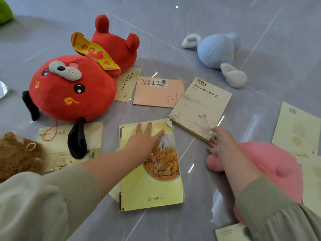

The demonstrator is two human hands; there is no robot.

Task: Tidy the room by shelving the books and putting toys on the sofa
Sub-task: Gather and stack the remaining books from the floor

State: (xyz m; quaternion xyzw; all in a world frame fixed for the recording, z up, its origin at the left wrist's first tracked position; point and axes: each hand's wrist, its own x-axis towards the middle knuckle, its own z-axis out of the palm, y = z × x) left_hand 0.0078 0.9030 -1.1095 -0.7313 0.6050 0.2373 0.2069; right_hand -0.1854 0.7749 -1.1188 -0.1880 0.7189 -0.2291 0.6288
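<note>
A glossy grey tiled floor [208, 18] is seen from above, strewn with plush toys and paperbacks; no shelf or sofa is in view.

A large round red dog [73, 89] in soft plush, with black ears and a gold sash, is lying beyond and to the outer side of the left hand [145, 141]. A rounded pink toy [271, 164] is partly hidden under the right forearm. A pale blue toy [215, 49] with white feet is set well beyond the right hand [221, 141].

A yellow book [151, 188], a thin, worn paperback on top of other sheets, is pressed flat under the left hand, whose fingers are straight and spread. A thicker beige book [201, 106], matte and stained, is touched at its near corner by the right hand, thumb on top and fingers at the edge; whether a grip is closed cannot be told. A creased pink book [156, 94] is lying beyond both hands.

The book-gathering step appears to be in hand. Next, the beige corner would probably need to be lifted off the slick tile and the book stacked on the yellow one.
</note>
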